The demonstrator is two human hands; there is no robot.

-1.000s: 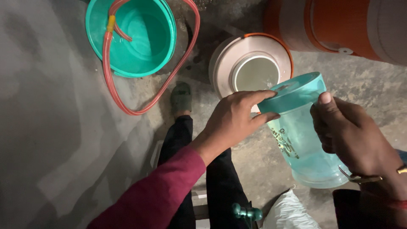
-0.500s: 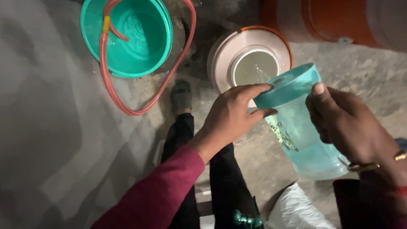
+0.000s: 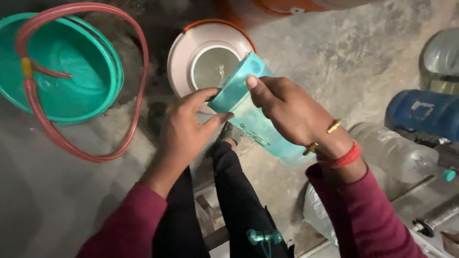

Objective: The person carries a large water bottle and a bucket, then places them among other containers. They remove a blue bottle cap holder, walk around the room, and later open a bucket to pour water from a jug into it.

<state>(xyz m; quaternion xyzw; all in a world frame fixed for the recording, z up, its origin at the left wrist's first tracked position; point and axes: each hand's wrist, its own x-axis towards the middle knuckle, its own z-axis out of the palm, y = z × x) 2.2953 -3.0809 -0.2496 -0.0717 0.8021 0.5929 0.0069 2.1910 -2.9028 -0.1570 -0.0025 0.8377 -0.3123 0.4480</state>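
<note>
A translucent teal jug [image 3: 256, 125] with a teal lid [image 3: 235, 82] is held tilted in front of me. My left hand [image 3: 184, 129] grips the lid's edge between thumb and fingers. My right hand [image 3: 291, 112] wraps around the jug's body, thumb on the lid's rim; its wrist carries a gold bangle and a red thread. Just behind the jug stands a white and orange round container [image 3: 205, 57] with an open mouth showing a wet inside.
A teal bucket [image 3: 103, 91] with a red hose [image 3: 138, 81] looped over it stands at the left. An orange drum [image 3: 267, 7] is at the top. A blue can [image 3: 420, 114] and clear plastic bottles [image 3: 397, 153] lie at the right on rough concrete.
The view has swung right, so the bucket and round container sit further left. The jug is tilted more towards the round container, and both hands stay on it.
</note>
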